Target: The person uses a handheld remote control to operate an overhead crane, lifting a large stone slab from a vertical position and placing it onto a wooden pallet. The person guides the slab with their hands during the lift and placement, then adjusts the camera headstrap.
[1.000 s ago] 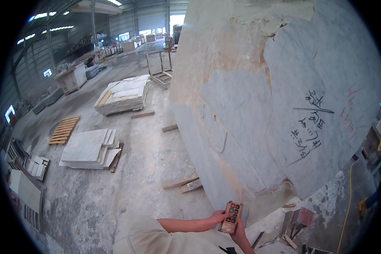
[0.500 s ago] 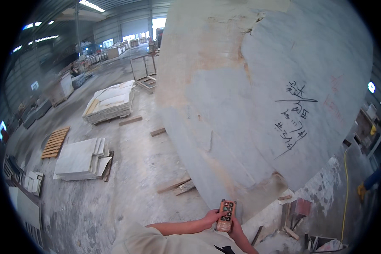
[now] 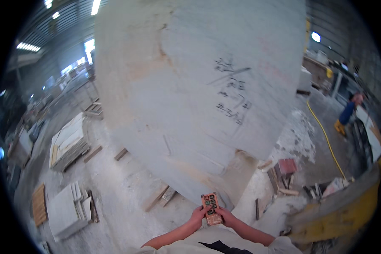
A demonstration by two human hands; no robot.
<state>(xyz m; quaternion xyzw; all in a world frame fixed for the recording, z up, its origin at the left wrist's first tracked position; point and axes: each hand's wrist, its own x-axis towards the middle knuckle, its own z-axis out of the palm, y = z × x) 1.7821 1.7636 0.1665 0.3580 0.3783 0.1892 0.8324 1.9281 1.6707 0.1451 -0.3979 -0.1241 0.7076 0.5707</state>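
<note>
Low in the middle, I hold an orange remote control [image 3: 212, 213] with rows of dark push buttons. My left hand [image 3: 198, 214] grips its left side, the thumb lying over the buttons. From the other side my right hand [image 3: 226, 216] is closed around its edge. Just beyond the remote rises a huge pale grey stone block [image 3: 178, 114] with rusty stains and black handwriting. Its lower end narrows toward my hands and has a broken brownish corner [image 3: 238, 169]. The block's top is cut off by the picture.
Stacked slabs [image 3: 65, 211], another slab stack [image 3: 70, 142] and a wooden pallet [image 3: 40, 205] are at left. Timber pieces [image 3: 156, 196] lie by the block's base. At right are a yellow hose [image 3: 324, 127], a reddish block [image 3: 287, 166], a yellow beam [image 3: 338, 222] and a person in blue [image 3: 347, 113].
The view has swung right, so the block and slab stacks sit farther left. The person at right and the yellow beam show more fully. Both hands still hold the remote control.
</note>
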